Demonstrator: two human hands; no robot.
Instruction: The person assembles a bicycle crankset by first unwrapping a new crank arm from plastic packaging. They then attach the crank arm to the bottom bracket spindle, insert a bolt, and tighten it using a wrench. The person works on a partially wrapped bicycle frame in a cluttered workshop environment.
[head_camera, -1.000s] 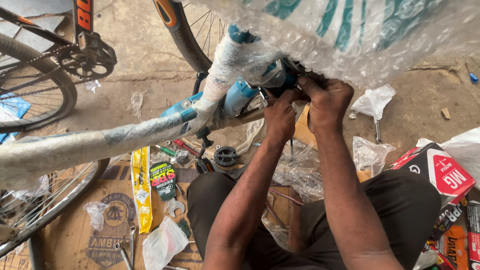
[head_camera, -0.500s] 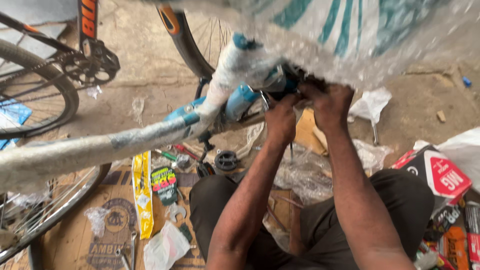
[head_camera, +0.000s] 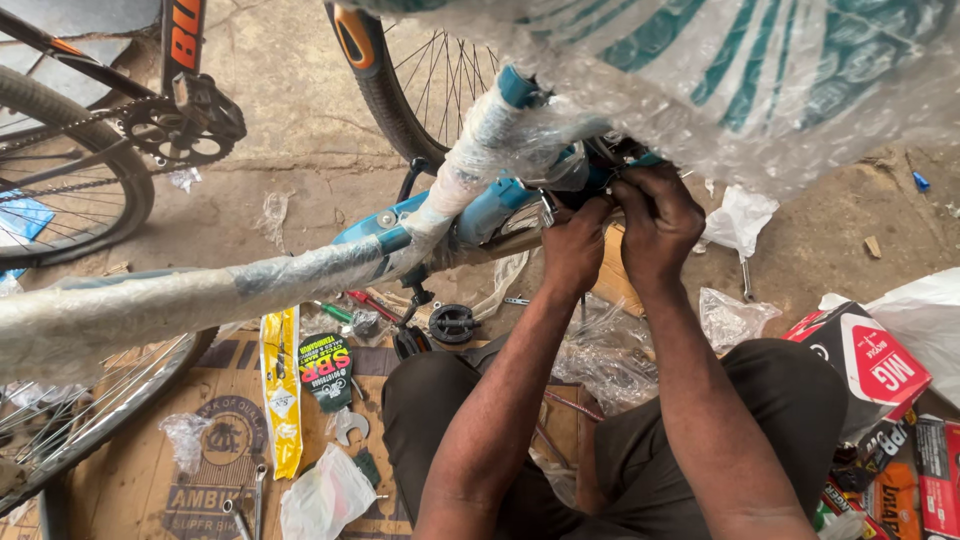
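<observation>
Nearest you, a cardboard sheet on the floor carries loose spanners and plastic packets, none in use. Above your knees, your left hand and right hand are both clenched on a small fitting at the blue bicycle frame, just under the bubble wrap. Judgement: assembly is early, as the wrapping remains on the tubes. Farther off stands another bicycle.
</observation>
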